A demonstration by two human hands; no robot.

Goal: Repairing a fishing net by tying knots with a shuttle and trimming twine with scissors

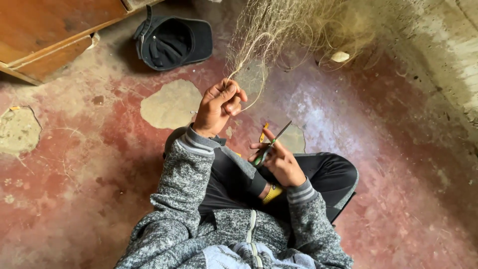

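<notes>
My left hand (218, 105) is raised in the middle of the view, its fingers pinched on a strand of a pale, fine fishing net (279, 30) that bunches up toward the top. My right hand (280, 160) rests lower, over my crossed legs in black trousers, and holds small scissors (271, 144) with green handles, blades pointing up and to the right. A small yellow object (263, 133) lies just beside the scissors. The two hands are apart, the net strand hanging between them.
A black cap (172, 42) lies upside down on the worn red concrete floor (99, 149) at top left. A wooden furniture piece (45, 35) fills the top left corner. A rough pale wall (458, 60) rises at the right. A small white float (340, 57) sits in the net.
</notes>
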